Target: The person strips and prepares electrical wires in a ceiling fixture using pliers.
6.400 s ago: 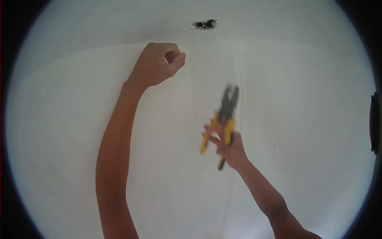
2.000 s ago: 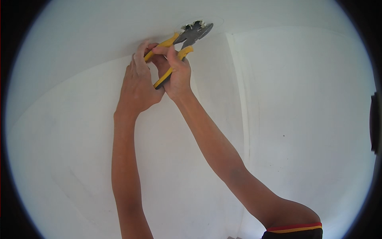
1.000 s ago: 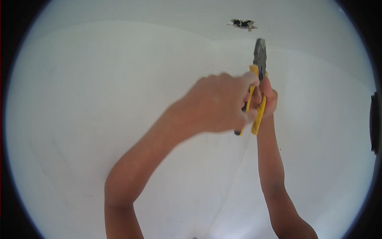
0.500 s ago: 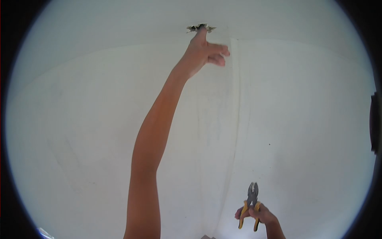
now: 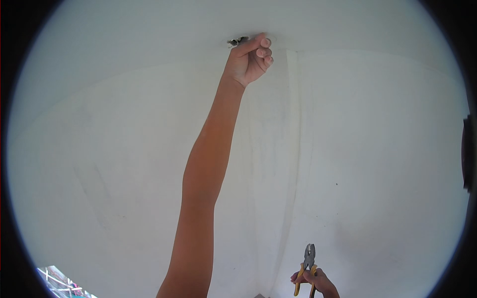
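High in the head view, my left hand is raised to the ceiling, its fingers curled in beside a ragged hole. Whether something small is between those fingers cannot be made out. The right edge of the hole is hidden behind the hand. Low on the right, my right hand is wrapped round the yellow handles of a pair of pliers. The pliers point upward and their handles are spread apart.
A pale wall with a vertical corner line fills most of the view. At the right edge is a dark object. A bright, cluttered opening shows at the bottom left.
My left thumb or finger has come out of the hole, and the hand has closed and turned beside it. My right hand and the pliers are slightly lower and further left.
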{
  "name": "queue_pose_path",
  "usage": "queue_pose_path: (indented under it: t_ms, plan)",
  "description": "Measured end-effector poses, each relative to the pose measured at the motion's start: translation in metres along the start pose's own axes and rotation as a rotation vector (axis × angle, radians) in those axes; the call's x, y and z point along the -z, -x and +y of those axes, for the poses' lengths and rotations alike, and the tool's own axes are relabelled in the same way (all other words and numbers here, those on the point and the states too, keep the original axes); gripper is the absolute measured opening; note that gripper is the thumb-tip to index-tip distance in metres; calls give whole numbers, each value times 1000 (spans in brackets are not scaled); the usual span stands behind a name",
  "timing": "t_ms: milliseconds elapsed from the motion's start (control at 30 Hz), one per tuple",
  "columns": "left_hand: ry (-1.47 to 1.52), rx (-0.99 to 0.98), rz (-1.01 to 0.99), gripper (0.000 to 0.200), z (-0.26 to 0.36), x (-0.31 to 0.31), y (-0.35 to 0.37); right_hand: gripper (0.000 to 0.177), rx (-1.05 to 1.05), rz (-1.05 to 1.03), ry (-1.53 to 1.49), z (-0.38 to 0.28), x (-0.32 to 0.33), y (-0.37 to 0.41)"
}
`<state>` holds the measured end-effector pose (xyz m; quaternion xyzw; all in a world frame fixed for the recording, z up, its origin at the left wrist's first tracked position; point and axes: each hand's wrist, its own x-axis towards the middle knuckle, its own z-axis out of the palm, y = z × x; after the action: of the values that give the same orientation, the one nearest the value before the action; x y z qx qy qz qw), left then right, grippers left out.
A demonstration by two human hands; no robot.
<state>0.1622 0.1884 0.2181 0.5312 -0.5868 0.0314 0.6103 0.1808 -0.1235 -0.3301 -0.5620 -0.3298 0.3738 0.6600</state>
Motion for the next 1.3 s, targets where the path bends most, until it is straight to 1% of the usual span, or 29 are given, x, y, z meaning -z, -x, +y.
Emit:
queue_pose_path:
  t_ms: [67,100,133,167,200,267,300,333,367,400,433,467,500,567,600,667,700,767,833,900,933,967,1000,1033,1100,1167,1233,1267,1300]
  plan:
    - [13,-35,12,8,4,-7,1,40,2,-3,-27,2,-2,-3]
    - [43,-70,61,8,-38,12,36,32,-72,44,-16,37,22,-19]
    - [47,-60,63,8,-40,0,36,24,-108,106,0,38,20,-19]
    - [-217,-95,343,11,-43,-13,37,24,-109,105,-13,38,16,-19]
    - [-491,-130,624,19,-48,-31,43,16,-107,124,108,37,12,-19]
    - [-858,-204,829,39,-74,-80,64,11,-95,131,227,40,5,-21]
    - [-1007,-158,827,52,-88,-85,88,14,-128,115,39,43,2,-23]
    - [-1063,-8,782,50,-114,-91,116,18,-164,99,-151,43,1,-22]
    - [-1303,308,524,57,-146,-107,153,18,-164,92,-156,39,3,-18]
    - [-1398,410,271,66,-180,-134,179,24,-175,43,-182,33,7,-13]
    - [-1252,608,96,76,-214,-158,199,30,-189,-14,-216,28,14,-8]
    - [-1067,788,33,82,-249,-175,218,39,-190,-107,-130,30,29,-6]
    - [-963,910,37,78,-272,-192,233,39,-193,-116,-139,22,36,-4]
    - [-672,1081,13,52,-296,-198,252,46,-236,-330,226,1,48,-3]
    - [-672,1081,26,52,-293,-196,263,48,-237,-403,275,7,46,-10]
    - [-599,1243,66,25,-279,-198,270,45,-242,-450,272,4,42,-16]
    - [-593,1245,73,25,-273,-196,279,42,-243,-488,267,4,38,-21]
    - [-821,1066,202,13,-258,-189,292,39,-215,-490,258,2,27,-34]
    - [-1137,1118,161,25,-233,-167,297,35,-152,-449,218,-6,19,-51]
    - [-1914,939,228,49,-203,-169,293,30,-69,-314,116,-28,5,-69]
    - [-1824,939,342,61,-186,-170,282,27,-95,-187,133,-57,-9,-76]
    - [-1732,940,455,74,-165,-173,262,28,37,-176,145,-62,-10,-96]
    - [-1711,888,510,81,-149,-174,248,28,54,-94,177,-101,-27,-105]
    - [-1688,834,567,87,-135,-173,234,36,398,-64,183,-123,-40,-123]
    - [-1838,731,517,99,-110,-163,208,63,666,-202,-222,-190,-70,-157]
    - [-1892,666,479,100,-86,-147,181,71,906,-312,-393,-260,-99,-194]
    - [-2015,615,411,95,-51,-126,165,62,977,-267,-395,-321,-135,-205]
    - [-2069,612,372,88,-35,-119,146,60,1049,-248,-358,-346,-140,-222]
    - [-2118,605,345,80,-20,-111,137,59,1024,-276,-347,-365,-146,-225]
